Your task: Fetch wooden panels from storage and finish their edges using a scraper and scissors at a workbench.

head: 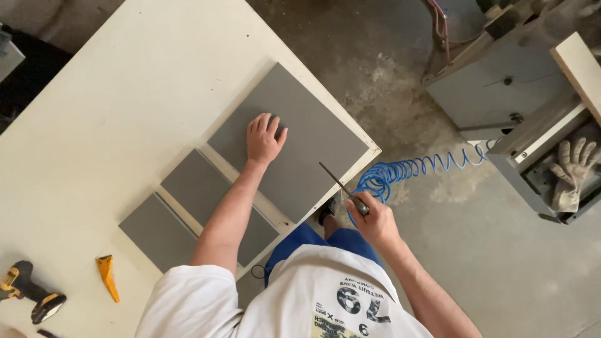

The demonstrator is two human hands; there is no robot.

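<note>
Left hand (264, 138) flat, open on grey panel (300, 125) near table edge (369, 152); right hand (372, 219) grips air blower (344, 189).

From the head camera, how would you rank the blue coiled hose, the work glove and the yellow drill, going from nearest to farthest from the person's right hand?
From the right hand:
1. Blue coiled hose, just above the hand, running off to the right over the floor.
2. Work glove, far right, lying in the grey machine.
3. Yellow drill, far left, at the table's bottom corner.
</note>
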